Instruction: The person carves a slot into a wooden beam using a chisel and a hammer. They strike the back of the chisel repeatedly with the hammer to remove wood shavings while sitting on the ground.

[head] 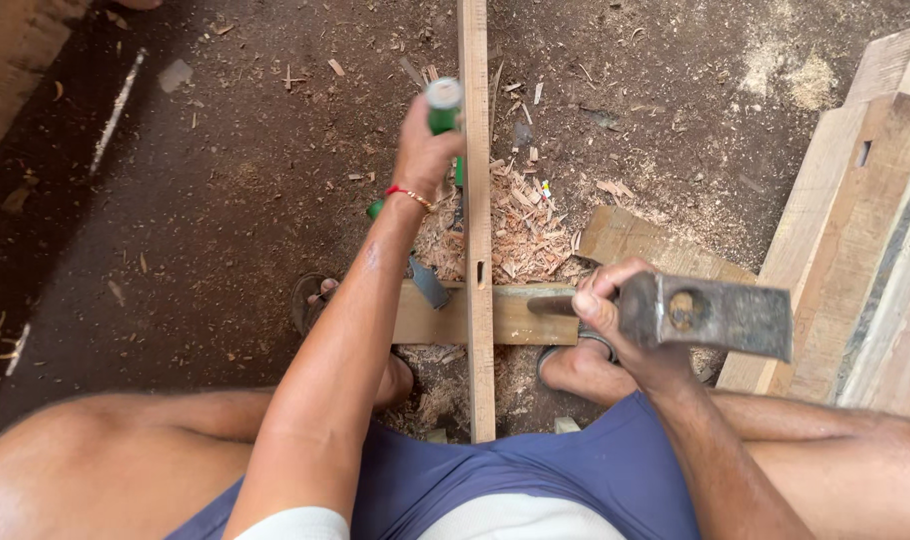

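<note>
A long narrow wooden batten (478, 230) runs away from me, resting across a short wooden block (515, 315). It has a small slot cut in it near the block. My left hand (425, 155) grips a green-handled chisel (443, 105) beside the batten's left edge; the blade is hidden behind the hand and wood. My right hand (615, 325) holds a heavy steel hammer (710, 315) raised close to the camera, to the right of the batten. A red thread and a bangle circle my left wrist. My feet in sandals press on the block at both sides.
Wood chips and shavings (520, 225) lie heaped by the batten on the dirt floor. Thick planks (865, 230) are stacked at the right. A flat offcut (645, 245) lies by the chips. Another metal-bladed tool (427, 282) rests on the block's left end.
</note>
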